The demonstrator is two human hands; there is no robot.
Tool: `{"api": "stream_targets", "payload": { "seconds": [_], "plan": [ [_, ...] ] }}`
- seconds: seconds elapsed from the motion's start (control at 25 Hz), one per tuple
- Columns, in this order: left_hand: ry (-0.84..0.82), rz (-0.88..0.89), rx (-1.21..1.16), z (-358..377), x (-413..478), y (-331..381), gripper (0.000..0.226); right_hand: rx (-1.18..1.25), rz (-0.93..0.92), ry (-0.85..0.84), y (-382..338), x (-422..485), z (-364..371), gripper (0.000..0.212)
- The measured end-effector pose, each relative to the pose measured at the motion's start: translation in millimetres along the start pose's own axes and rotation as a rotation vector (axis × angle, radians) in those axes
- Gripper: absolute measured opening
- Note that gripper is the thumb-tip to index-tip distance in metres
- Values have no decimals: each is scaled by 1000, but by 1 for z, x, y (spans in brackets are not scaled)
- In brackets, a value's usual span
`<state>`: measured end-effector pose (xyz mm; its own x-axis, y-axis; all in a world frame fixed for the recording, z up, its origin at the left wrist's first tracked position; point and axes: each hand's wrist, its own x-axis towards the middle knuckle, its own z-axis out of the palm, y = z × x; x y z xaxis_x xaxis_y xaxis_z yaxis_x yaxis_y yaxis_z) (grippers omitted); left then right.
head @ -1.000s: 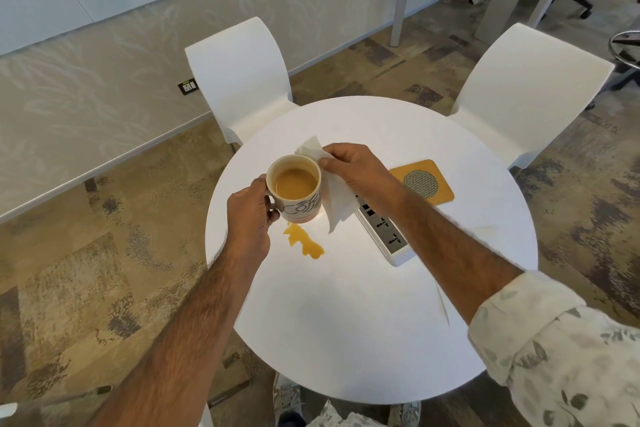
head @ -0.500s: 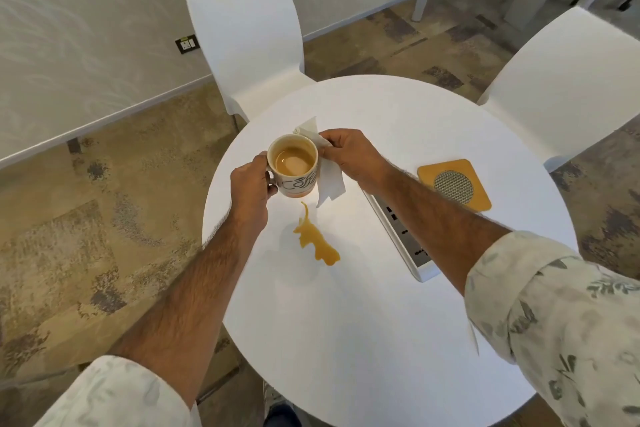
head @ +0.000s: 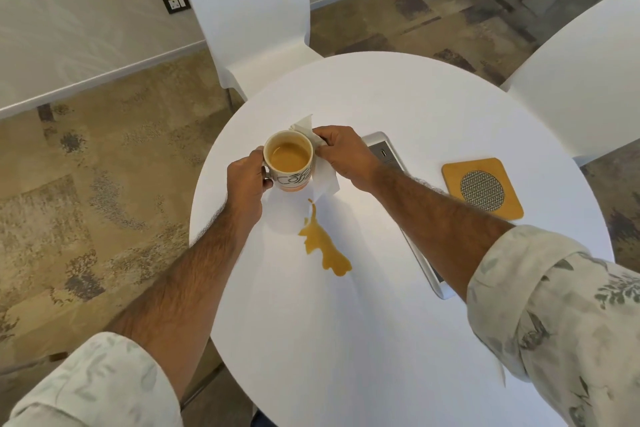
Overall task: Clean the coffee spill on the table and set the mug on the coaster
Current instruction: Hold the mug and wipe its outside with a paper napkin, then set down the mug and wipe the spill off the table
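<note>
White napkin [head: 323, 180] is pinched in the right hand [head: 341, 154] against the mug [head: 289, 161], which the left hand [head: 247, 178] grips above the table [head: 398, 107]. Best kept level; spill [head: 323, 246] and coaster [head: 483, 189] wait.

The round table [head: 398, 340] has a smooth, matt white top, probably laminate. The mug [head: 289, 165] looks like glazed ceramic, cream with dark lettering and a faint sheen; the coffee inside is opaque tan. The spill [head: 323, 246] lies as a thin, wet, slightly glossy film. The napkin [head: 323, 177] is thin, soft white paper, creased and limp. The coaster [head: 482, 188] appears to be smooth yellow wood with a round woven grey mesh inset. The power strip [head: 384, 152] has a smooth white plastic casing and a grey face. Both chairs [head: 246, 10] are moulded matt white plastic. The sleeves [head: 561, 315] are soft printed cloth. The carpet [head: 104, 184] looks rough and mottled.
</note>
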<state>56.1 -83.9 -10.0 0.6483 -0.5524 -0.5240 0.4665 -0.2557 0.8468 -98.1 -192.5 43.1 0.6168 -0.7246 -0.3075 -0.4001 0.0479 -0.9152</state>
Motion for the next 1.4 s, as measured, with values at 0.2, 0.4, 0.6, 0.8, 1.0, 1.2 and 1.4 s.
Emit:
{"api": "stream_targets", "payload": {
  "seconds": [0.2,0.4,0.6,0.8,1.0,1.2,1.4],
  "plan": [
    [-5,-8,-3,-3,18,-14,14,-48,31,-5,8,7,8,30],
    [-41,-19,21,-9,24,-26,16,-141,60,-39,19,8,12,29],
    [-63,-20,14,-9,23,-30,24,-376,13,47,20,1,-8,24],
    [-46,-11,15,-10,26,-29,29,-783,-111,134,34,-18,-32,46],
    [-21,-7,114,-12,26,-27,24,-1018,-168,-80,76,-48,-17,36],
    [-63,61,173,-18,26,-28,33,-881,-129,-69,111,-58,12,42],
    [-20,126,267,-21,17,-25,32,-815,-186,-116,116,-59,34,44]
  ]
}}
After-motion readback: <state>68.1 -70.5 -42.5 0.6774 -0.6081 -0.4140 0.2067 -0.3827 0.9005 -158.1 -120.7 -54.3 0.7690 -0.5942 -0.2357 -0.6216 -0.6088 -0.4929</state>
